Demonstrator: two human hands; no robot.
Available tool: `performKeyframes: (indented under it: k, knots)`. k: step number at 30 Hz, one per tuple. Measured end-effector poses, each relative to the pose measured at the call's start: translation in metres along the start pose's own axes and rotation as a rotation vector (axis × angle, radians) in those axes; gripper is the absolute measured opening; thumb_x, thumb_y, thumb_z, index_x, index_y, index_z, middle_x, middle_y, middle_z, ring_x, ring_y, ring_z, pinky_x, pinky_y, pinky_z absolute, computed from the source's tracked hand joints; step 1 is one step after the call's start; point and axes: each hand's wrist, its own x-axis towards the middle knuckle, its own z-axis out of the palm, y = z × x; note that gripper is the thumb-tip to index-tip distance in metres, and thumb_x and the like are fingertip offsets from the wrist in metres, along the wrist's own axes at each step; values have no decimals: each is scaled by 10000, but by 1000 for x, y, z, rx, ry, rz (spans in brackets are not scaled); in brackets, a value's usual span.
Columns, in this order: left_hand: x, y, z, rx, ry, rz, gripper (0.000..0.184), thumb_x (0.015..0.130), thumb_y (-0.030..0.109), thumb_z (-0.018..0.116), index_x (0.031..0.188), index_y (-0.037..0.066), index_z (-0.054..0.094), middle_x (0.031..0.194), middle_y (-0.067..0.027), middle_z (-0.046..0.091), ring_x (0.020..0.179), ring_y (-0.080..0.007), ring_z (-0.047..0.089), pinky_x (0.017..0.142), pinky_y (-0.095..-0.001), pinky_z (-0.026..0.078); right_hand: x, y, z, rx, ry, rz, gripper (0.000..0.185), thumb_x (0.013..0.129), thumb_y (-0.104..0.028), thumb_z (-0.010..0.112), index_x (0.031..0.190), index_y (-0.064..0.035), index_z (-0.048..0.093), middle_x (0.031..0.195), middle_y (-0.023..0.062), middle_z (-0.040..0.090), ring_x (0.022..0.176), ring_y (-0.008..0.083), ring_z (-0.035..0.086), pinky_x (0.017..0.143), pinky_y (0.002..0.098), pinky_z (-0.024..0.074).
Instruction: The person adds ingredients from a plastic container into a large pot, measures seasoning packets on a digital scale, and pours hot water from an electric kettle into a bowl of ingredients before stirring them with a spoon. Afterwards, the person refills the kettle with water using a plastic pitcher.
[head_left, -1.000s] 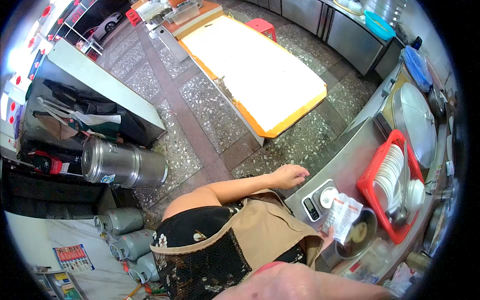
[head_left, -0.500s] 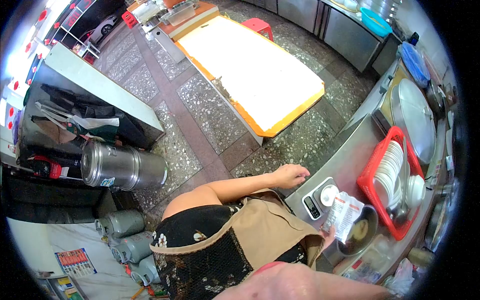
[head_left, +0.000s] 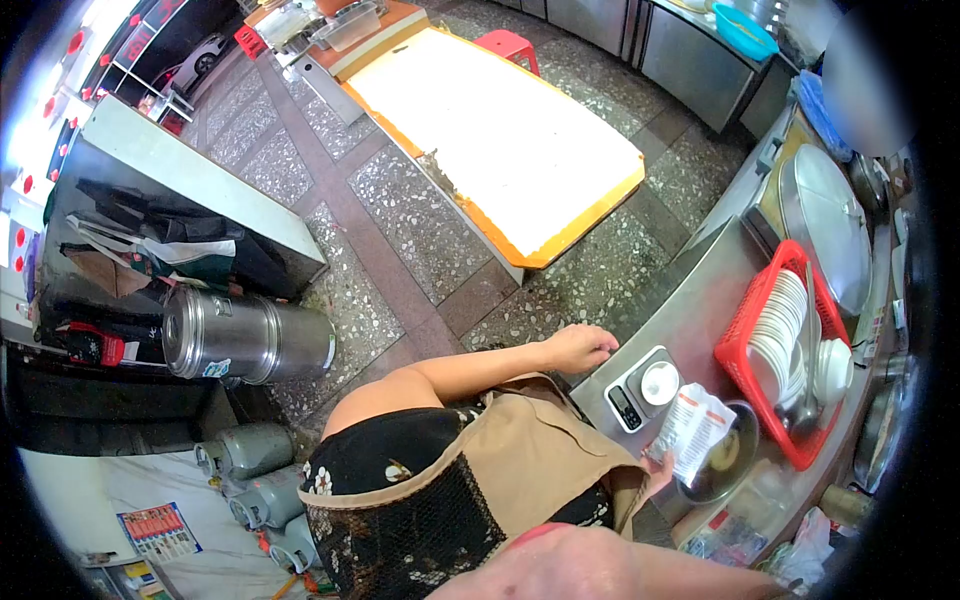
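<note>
My right hand (head_left: 658, 474) grips the lower edge of a white printed packet (head_left: 692, 432) with orange marks. The packet is partly see-through near my fingers. It leans over the near rim of a metal bowl (head_left: 742, 462) that has something pale yellow inside. Beside the packet, a digital kitchen scale (head_left: 622, 408) carries a small white cup (head_left: 659, 383); its contents are too bright to make out. My left hand (head_left: 580, 348) hovers by the counter edge, left of the scale, its fingers loosely curled with nothing visible in them.
A red basket (head_left: 728, 362) with stacked white plates, bowls and a ladle stands beyond the metal bowl on the steel counter (head_left: 690, 300). A large round lid (head_left: 822, 230) leans behind. A bright-topped table (head_left: 500, 140), steel drum (head_left: 250, 335) and gas cylinders (head_left: 245, 450) surround me.
The packet has shifted slightly and tilted toward the metal bowl, still in my right hand. My left hand's fingers are curled in a little more. The whole view has moved slightly.
</note>
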Motion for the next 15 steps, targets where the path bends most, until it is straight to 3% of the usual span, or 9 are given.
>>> performKeyframes:
  k: [2,5,9,12,15]
  knots:
    - [1,0,-2,17,-105,-56,288,805,163,553,1069,52,578,1031,-153,596,942,-312,573,805,-384,462,1,1,-2,11,-9,-16,226,744,-61,570,955,18,561,942,112,573,846,238,539,748,368,436]
    - [4,-2,-2,23,-112,-52,285,804,165,552,1063,48,580,1038,-153,595,949,-313,570,811,-383,460,7,3,-11,80,-22,8,255,748,-65,556,984,30,546,994,133,571,912,258,539,806,392,423]
    - [6,-7,-4,6,-131,-58,258,808,125,555,1050,44,595,1046,-134,608,960,-283,581,827,-363,465,-29,-7,47,191,123,1,349,768,-30,532,1111,25,497,1124,151,542,1043,289,502,953,467,356]
    - [5,-8,-7,-57,-94,-54,249,809,137,567,1040,55,610,1036,-134,615,955,-289,586,823,-352,470,-28,2,42,189,170,-72,262,749,-16,547,1010,7,557,1066,129,578,1034,272,511,925,503,364]
    - [5,-7,-5,-64,-144,-76,257,812,114,578,1058,43,598,987,-135,630,889,-237,614,782,-323,478,-29,5,40,209,102,-116,302,724,-4,569,1025,15,556,1050,129,585,979,271,542,903,438,388]
